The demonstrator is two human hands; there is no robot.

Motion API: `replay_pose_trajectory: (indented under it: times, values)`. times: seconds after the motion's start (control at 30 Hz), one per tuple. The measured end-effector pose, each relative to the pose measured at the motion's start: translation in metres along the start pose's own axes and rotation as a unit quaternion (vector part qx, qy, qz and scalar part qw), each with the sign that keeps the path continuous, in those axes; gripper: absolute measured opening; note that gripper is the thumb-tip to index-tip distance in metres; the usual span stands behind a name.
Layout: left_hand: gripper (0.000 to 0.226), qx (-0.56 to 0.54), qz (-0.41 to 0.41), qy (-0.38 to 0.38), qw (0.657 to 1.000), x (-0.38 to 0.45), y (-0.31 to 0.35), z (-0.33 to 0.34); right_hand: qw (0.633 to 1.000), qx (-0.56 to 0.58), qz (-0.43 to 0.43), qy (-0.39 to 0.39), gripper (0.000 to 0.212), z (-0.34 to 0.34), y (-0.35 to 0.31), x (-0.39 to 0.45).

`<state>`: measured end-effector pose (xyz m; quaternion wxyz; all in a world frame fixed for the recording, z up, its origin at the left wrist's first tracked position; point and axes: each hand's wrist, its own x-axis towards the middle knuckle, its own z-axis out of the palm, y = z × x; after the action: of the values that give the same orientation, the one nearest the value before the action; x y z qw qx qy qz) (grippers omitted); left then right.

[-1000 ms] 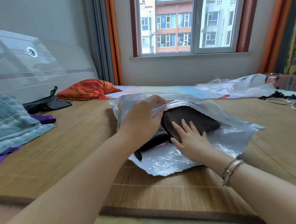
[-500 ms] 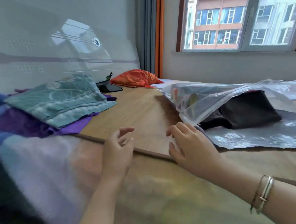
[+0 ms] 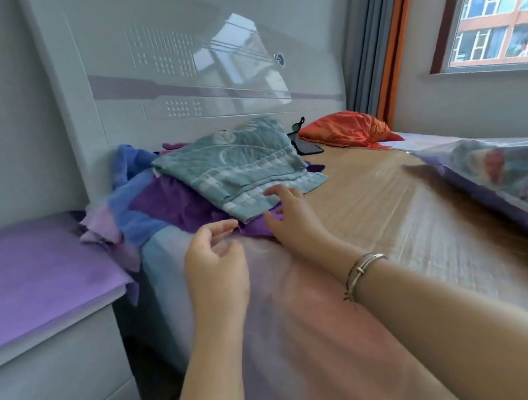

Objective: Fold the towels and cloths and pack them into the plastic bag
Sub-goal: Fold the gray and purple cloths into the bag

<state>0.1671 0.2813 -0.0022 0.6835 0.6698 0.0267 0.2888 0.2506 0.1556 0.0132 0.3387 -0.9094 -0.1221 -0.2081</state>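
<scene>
**Reaching for the next towel at the head of the bed**

We have both hands out over the pile of cloths heaped at the headboard edge of the bed [image 3: 385, 201]. Our right hand [image 3: 290, 220] lies with fingers spread and nearly straight, the tips touching the near hem of the teal towel [image 3: 240, 173]; it grips nothing yet. Our left hand [image 3: 214, 269] hovers just beside it, fingers loosely curled and empty, likely ready to take the other corner so the towel lifts flat.

The teal towel sits on top of the heap, which is why we judge it the next one to fold. It looks quilted, thin and limp, with a leaf print and a checked border, roughly folded already. Under it lie purple cloths [image 3: 176, 205] and a blue cloth [image 3: 130, 193], fleecy and crumpled, spilling toward the bed's corner by the nightstand [image 3: 42, 318].

The plastic bag [image 3: 495, 174] lies well apart toward the bed's far side, glossy and translucent, with coloured fabric showing dimly inside. The bed's woven mat looks smooth and firm.
</scene>
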Motion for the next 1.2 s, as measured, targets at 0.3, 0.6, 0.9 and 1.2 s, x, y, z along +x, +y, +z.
replay_pose_trajectory:
  times: [0.3,0.6,0.9,1.2]
  values:
    - [0.033,0.018,-0.051,-0.007,0.999,0.008,-0.014,-0.005,0.992,-0.118,-0.031,0.033,0.068,0.045,-0.022,0.036]
    - [0.035,0.017,-0.051,-0.021,0.998,0.003,-0.006,-0.001,0.979,-0.195,-0.014,0.048,0.024,0.016,-0.042,0.053]
    - [0.033,0.022,-0.045,-0.036,0.998,-0.023,0.014,0.02,0.959,-0.262,-0.011,0.111,0.016,-0.092,0.006,0.006]
    - [0.02,0.087,0.115,-0.132,0.981,-0.087,0.042,0.056,0.949,-0.276,0.038,0.145,0.017,-0.186,0.057,-0.151]
